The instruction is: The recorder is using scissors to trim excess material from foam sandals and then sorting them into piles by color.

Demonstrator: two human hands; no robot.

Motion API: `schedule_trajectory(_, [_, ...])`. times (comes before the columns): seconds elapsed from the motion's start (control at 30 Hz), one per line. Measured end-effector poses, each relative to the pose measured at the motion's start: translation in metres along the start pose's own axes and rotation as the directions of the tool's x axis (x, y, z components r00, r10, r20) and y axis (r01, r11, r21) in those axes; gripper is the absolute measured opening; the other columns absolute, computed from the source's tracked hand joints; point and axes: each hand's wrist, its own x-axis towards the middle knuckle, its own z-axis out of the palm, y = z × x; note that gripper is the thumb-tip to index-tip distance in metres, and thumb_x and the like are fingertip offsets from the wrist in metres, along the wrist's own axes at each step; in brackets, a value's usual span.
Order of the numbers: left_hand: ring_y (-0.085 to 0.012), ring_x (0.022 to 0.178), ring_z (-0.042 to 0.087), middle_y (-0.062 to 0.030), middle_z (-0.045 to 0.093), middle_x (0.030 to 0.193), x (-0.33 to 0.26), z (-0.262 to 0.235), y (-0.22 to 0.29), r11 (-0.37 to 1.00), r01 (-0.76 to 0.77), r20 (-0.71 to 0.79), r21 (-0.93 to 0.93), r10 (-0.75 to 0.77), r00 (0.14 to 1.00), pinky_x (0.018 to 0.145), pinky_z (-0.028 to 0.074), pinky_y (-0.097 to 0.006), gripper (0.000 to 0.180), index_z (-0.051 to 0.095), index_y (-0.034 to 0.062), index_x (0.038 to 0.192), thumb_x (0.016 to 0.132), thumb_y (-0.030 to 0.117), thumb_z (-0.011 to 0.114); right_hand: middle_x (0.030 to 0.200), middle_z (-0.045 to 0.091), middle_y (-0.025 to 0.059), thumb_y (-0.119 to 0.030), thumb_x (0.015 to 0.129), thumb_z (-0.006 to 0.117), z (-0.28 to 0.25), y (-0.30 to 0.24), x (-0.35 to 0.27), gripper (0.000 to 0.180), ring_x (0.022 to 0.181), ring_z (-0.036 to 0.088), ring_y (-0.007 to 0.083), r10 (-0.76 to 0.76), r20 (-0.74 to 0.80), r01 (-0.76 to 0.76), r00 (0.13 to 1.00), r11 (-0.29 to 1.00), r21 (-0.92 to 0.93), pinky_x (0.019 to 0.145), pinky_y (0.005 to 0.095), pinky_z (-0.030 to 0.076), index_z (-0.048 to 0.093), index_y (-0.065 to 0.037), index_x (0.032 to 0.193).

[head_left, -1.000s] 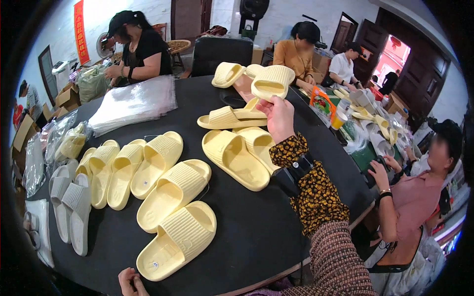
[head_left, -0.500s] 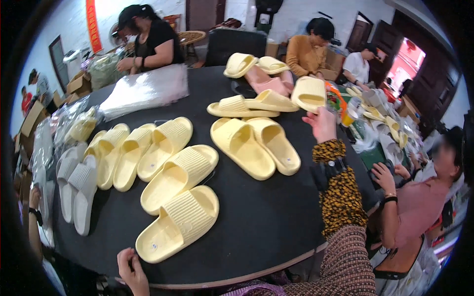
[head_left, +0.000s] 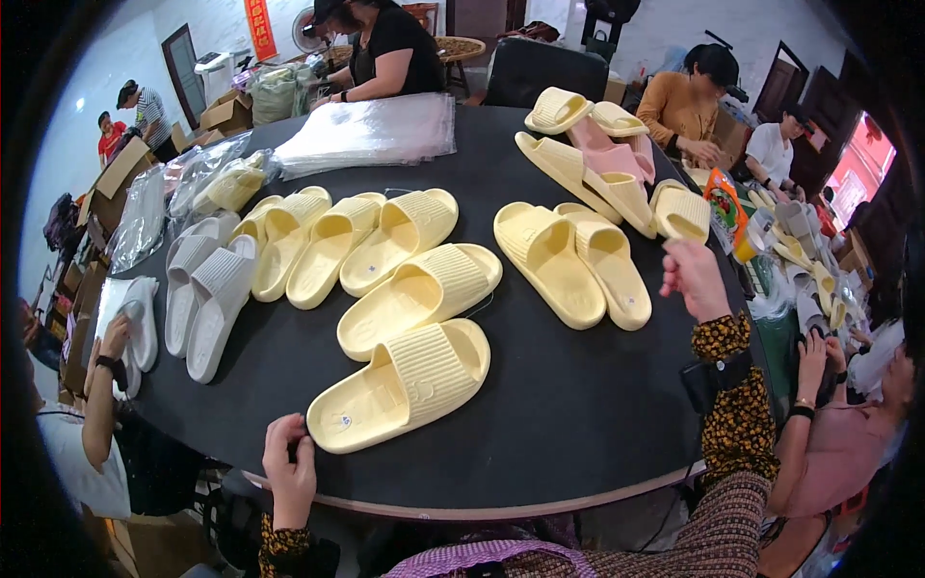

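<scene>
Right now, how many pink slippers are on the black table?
2: a left one and a right one, among yellow slippers at the back right; more may be hidden.

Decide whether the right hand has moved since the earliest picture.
Yes, the right hand has gone right: it partly hid the central yellow slippers; now it is clear to their right.

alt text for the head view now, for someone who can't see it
A person's right hand is near a yellow slide sandal at a black table, the left hand near the heel of the nearest ribbed yellow slide. Other yellow slides, grey slides, pink slides and clear plastic bags share the table.
</scene>
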Motion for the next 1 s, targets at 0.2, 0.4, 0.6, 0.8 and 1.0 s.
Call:
schedule_trajectory(0.2, [-0.0241, 0.09, 0.055, -0.0143, 0.056, 0.104, 0.006, -0.007, 0.003, 0.997, 0.007, 0.144, 0.072, -0.018, 0.989, 0.082, 0.046, -0.032, 0.039, 0.053, -0.0014, 0.113, 0.075, -0.013, 0.051, 0.108, 0.059, 0.0161, -0.022, 0.084, 0.066, 0.136, -0.024, -0.062, 0.038, 0.107, 0.056, 0.0279, -0.511, 0.663, 0.811, 0.548, 0.521, -0.268, 0.092, 0.0348, 0.044, 0.056, -0.002, 0.114])
schedule_trajectory(0.4, [-0.0355, 0.109, 0.051, -0.0194, 0.056, 0.114, 0.028, -0.01, 0.04, 0.976, -0.16, 0.436, 0.147, 0.081, 0.896, 0.095, 0.042, -0.039, 0.041, 0.052, -0.0011, 0.116, 0.075, -0.006, 0.052, 0.115, 0.056, 0.0201, -0.048, 0.078, 0.067, 0.239, -0.021, -0.082, 0.061, 0.116, 0.049, 0.0329, -0.371, 0.922, 0.994, 0.109, 0.043, -0.1, 0.101, 0.0449, 0.034, 0.055, -0.003, 0.117])
schedule_trajectory(0.6, [-0.0271, 0.099, 0.058, -0.0165, 0.056, 0.114, 0.071, -0.03, 0.026, 0.959, -0.24, 0.529, 0.153, 0.126, 0.84, 0.086, 0.048, -0.034, 0.041, 0.052, 0.0002, 0.119, 0.079, 0.0, 0.058, 0.089, 0.064, 0.0195, -0.064, 0.078, 0.056, 0.247, -0.046, -0.087, 0.067, 0.098, 0.059, 0.0313, 0.054, 0.978, 0.979, 0.2, 0.019, -0.201, 0.098, 0.0433, 0.033, 0.062, 0.001, 0.093])
schedule_trajectory(0.8, [-0.0325, 0.108, 0.055, -0.0198, 0.055, 0.117, 0.129, -0.025, 0.008, 0.908, -0.315, 0.492, 0.277, 0.148, 0.858, 0.091, 0.045, -0.037, 0.043, 0.049, 0.0014, 0.124, 0.084, 0.014, 0.061, 0.08, 0.063, 0.0152, -0.069, 0.083, 0.044, 0.199, -0.029, -0.114, 0.069, 0.085, 0.061, 0.0296, -0.071, 0.965, 0.951, 0.253, -0.163, -0.261, 0.094, 0.0465, 0.033, 0.058, -0.002, 0.09])
schedule_trajectory(1.0, [-0.0371, 0.115, 0.05, -0.0255, 0.052, 0.123, 0.21, 0.036, -0.001, 0.861, -0.318, 0.527, 0.396, 0.07, 0.847, 0.097, 0.04, -0.041, 0.05, 0.046, 0.0008, 0.128, 0.087, 0.026, 0.061, 0.077, 0.063, 0.0153, -0.068, 0.083, 0.045, 0.144, -0.029, -0.129, 0.068, 0.084, 0.063, 0.0291, -0.082, 0.965, 0.947, 0.247, -0.19, -0.259, 0.098, 0.0433, 0.033, 0.059, -0.002, 0.088])
